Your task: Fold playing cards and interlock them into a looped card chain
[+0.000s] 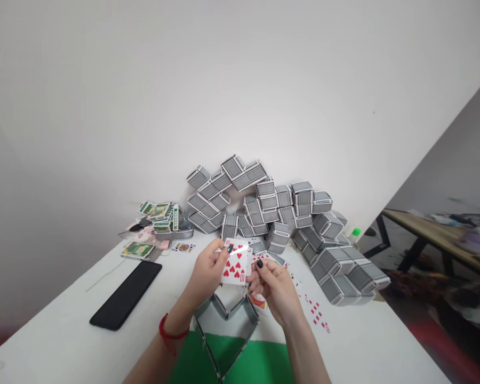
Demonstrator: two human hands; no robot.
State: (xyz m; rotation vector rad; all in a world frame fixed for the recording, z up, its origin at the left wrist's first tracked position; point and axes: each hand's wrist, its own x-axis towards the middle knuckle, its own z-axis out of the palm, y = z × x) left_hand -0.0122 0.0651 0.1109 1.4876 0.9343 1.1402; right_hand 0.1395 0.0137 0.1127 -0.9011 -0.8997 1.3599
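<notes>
My left hand (208,269) pinches a ten of hearts card (235,262) by its upper left, thumb across its face. At the card's right edge is my right hand (275,285), its fingers bent together; what they hold, if anything, I cannot make out. Below both hands, a heart-shaped frame of folded cards (243,314) lies partly over a green sheet (264,362). Loose cards (316,312) are spread on the white table to the right of my right hand, and another face card (184,247) lies left of the hands.
Stacked folded-card blocks (264,205) stand along the wall, running down to the right. On the left are a black phone (126,296), a green card box (138,249) and piled card boxes (162,213). A wooden desk (436,234) stands beyond the table's right side.
</notes>
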